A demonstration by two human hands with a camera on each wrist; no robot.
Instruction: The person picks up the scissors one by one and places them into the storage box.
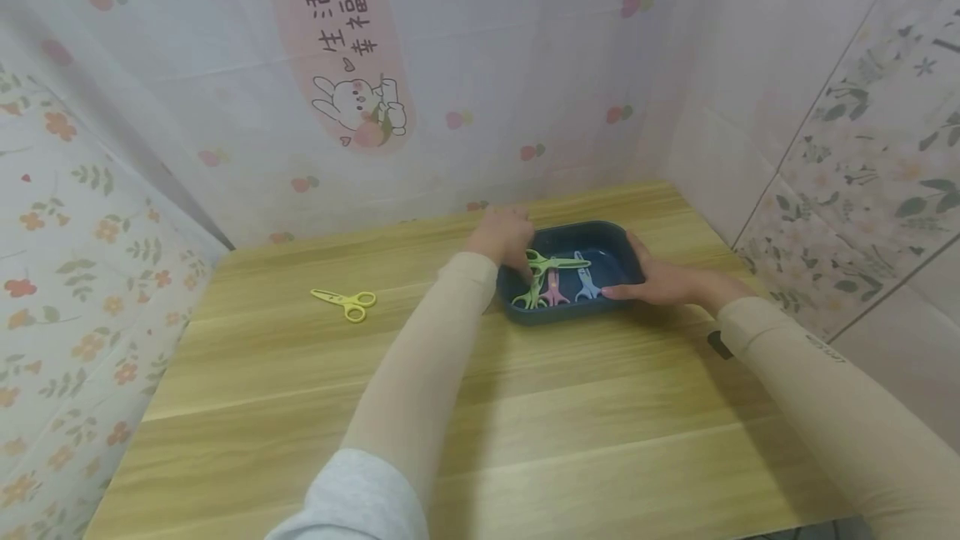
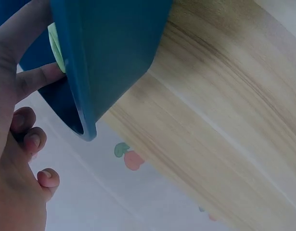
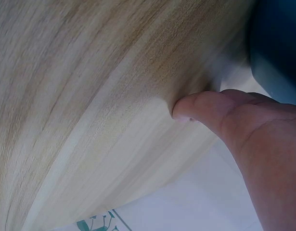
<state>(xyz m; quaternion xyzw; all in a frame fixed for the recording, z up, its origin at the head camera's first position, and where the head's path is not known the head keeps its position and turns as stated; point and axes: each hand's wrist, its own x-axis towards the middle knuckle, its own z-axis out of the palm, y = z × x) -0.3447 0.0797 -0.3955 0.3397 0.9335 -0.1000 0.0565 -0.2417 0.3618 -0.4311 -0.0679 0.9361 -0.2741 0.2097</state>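
Observation:
Toward the back right of the table sits a dark blue box (image 1: 573,314). My left hand (image 1: 506,238) reaches over its left rim, thumb and forefinger pinching the handle end of green scissors (image 1: 564,263). Those scissors lie crosswise above another green pair (image 1: 534,293), pink scissors (image 1: 554,293) and blue scissors (image 1: 588,283). In the left wrist view, a bit of green handle (image 2: 55,47) shows between two fingers, the rest hidden by the box wall (image 2: 119,48). My right hand (image 1: 663,280) grips the box's right end, thumb on the front rim.
Yellow scissors (image 1: 347,301) lie on the wooden table (image 1: 300,423), left of the box. A small black object (image 1: 720,345) shows at the right table edge, by the right wrist. Patterned cloth (image 1: 465,48) hangs behind the table.

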